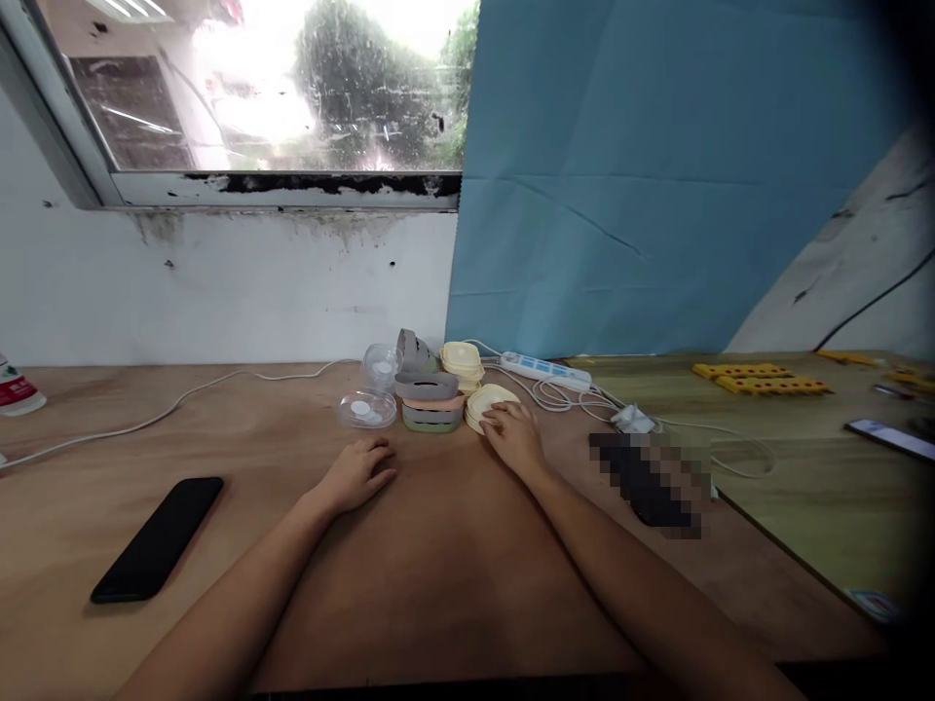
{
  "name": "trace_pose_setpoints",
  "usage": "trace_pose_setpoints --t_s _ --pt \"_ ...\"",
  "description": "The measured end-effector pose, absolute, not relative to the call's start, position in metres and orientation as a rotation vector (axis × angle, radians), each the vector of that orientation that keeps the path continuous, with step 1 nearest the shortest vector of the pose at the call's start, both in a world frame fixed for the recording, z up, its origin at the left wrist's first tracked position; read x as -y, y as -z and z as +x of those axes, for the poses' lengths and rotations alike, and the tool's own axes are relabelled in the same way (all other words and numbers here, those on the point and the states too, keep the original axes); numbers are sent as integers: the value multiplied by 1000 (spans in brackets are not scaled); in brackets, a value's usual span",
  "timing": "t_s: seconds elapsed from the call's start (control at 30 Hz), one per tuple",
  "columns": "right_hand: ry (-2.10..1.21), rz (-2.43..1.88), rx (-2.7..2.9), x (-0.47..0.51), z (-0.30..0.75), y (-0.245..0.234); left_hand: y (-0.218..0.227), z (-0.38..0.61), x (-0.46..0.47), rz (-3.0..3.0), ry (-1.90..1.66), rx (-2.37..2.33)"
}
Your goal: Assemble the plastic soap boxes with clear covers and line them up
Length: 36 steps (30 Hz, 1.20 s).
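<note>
On the brown tabletop my left hand (359,475) rests with its fingers loosely apart, holding nothing. It lies just in front of a clear plastic lid (380,412). My right hand (517,440) reaches to a low stack of cream-coloured lids or shallow containers (488,397); its spread fingers touch the top and near edge. Between the hands stands a stack of oval bands or bowl-like rings (430,413) in grey, peach and green. Behind it a grey piece (415,349) leans tilted, beside another clear lid (381,365) and a second cream stack (463,360).
A black phone (157,540) lies at the left. At the back right are a power strip (547,370) and white cables (544,394). A pixelated dark object (650,484) lies beside my right forearm. Yellow strips (760,378) and another phone (891,438) occupy the far right.
</note>
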State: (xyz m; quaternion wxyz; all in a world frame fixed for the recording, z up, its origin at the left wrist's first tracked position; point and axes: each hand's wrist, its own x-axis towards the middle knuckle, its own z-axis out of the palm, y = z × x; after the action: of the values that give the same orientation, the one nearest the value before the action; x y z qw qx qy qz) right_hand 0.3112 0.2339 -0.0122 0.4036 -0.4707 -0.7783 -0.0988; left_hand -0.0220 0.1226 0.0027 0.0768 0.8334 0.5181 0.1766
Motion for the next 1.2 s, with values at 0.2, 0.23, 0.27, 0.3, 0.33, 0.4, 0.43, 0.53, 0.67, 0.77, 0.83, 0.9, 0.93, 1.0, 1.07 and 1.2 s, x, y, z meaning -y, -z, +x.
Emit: trace_pose_setpoints --t_s 0.2,0.23,0.27,0.3,0.33,0.4,0.43,0.53,0.67,0.77,0.83,0.9,0.93,1.0,1.07,1.2 --pt "246 -1161 1936 -237 312 7 -4 -21 -122 2507 -531 -1554" --pt "254 -1155 1901 -236 313 4 -4 -21 -122 2509 -539 -1551" --pt "264 -1136 1853 -234 313 0 -4 -21 -122 2513 -548 -1546" --pt "275 -1101 1792 -231 314 -5 -4 -21 -122 2519 -559 -1538" --pt "285 -1052 1722 -228 315 -11 -4 -22 -122 2524 -572 -1528" --pt "286 -930 1583 -216 316 -24 -4 -22 -122 2522 -615 -1511" --pt "272 -866 1522 -209 315 -31 -5 -22 -122 2518 -657 -1504" --pt "152 -668 1400 -181 304 -45 -6 -19 -120 2538 -913 -1465" --pt "-450 -517 1367 -144 272 -33 -8 -13 -116 2666 -1321 -1324" --pt "-1035 -566 1396 -128 248 -12 -8 -6 -112 2786 -1378 -1201" --pt "-1299 -645 1381 -128 238 -2 -7 -1 -110 2811 -1227 -1180" --pt "-1372 -740 1429 -136 237 3 -7 2 -109 2762 -1004 -1237" --pt "-1328 -793 1509 -142 240 3 -8 3 -108 2726 -906 -1280" --pt "-1121 -903 1715 -157 249 4 -9 5 -108 2670 -745 -1360" --pt "-900 -987 1846 -172 259 5 -12 6 -107 2639 -596 -1373" --pt "-775 -1039 1889 -186 269 12 -15 7 -107 2573 -462 -1334"
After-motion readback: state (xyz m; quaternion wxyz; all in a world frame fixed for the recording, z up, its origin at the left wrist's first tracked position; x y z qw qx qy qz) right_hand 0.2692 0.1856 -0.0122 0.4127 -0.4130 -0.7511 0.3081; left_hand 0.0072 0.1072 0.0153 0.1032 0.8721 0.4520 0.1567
